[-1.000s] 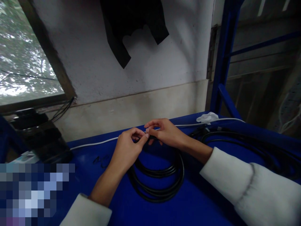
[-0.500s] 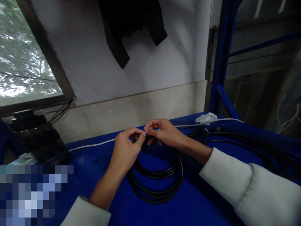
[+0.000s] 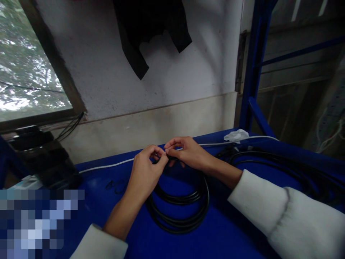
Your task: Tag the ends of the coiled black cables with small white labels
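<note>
A coil of black cable [image 3: 179, 229] lies in several loops on the blue tabletop [image 3: 226, 233]. At its far side my left hand [image 3: 145, 171] is closed, thumb and index finger pinched together over the loops. What lies in that pinch is too small to make out. Close beside it, almost fingertip to fingertip, my right hand [image 3: 192, 154] curls around the top of the coil, with some fingers under the loops. The cable between the two hands is partly hidden by the fingers. Left of my left wrist lie thin black strands [image 3: 114, 185], perhaps ties.
More black cables [image 3: 272, 158] lie at the right of the table. Along the back edge runs a white cord [image 3: 107, 166], near a crumpled white piece [image 3: 236, 135]. A dark object [image 3: 45, 158] stands at the left. A blue metal post [image 3: 252, 72] rises at the back right.
My left hand has shifted very slightly, its thumb and fingertips drawing closer together at the coil. My right hand and the coil stay nearly in place.
</note>
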### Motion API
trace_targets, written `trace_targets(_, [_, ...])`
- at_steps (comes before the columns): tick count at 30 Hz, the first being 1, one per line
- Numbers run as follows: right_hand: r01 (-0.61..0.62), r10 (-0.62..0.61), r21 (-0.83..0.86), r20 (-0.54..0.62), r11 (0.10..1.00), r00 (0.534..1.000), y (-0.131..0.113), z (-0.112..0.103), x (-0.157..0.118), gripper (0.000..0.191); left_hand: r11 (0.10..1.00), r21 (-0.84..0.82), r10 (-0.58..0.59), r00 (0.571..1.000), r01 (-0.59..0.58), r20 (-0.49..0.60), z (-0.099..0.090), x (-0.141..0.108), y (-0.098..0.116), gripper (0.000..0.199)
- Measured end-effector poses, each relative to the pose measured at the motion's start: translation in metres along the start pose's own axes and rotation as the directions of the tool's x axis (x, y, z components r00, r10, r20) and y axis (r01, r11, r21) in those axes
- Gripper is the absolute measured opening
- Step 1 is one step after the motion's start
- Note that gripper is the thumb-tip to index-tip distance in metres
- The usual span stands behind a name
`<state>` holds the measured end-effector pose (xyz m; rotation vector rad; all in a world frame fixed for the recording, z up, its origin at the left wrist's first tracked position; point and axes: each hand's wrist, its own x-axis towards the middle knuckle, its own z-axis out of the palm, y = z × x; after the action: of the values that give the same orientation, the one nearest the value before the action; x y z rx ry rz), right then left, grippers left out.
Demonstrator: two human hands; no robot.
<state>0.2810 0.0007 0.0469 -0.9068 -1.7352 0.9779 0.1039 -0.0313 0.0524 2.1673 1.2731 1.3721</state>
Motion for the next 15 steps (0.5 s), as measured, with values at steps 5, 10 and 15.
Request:
trace_targets(5, [-0.023, 0.023, 0.005, -0.001, 1.0, 1.0, -0.0021, 0.0007, -0.001, 0.008, 1.0, 0.016, 0.027, 1.0, -0.027, 0.002, -0.0006, -0.0012, 0.0, 0.011])
trace_targets(10, [-0.014, 0.014, -0.008, -0.002, 1.0, 1.0, -0.0026, 0.0007, -0.0019, 0.008, 1.0, 0.003, 0.012, 1.0, -0.012, -0.002, -0.0014, -0.0002, 0.0022, 0.012])
trace_targets(15, [-0.012, 0.012, 0.0, -0.007, 1.0, 1.0, -0.0039, 0.001, -0.0015, 0.012, 0.998, -0.013, -0.069, 0.997, 0.068, -0.039, -0.002, 0.0025, -0.0002, 0.014])
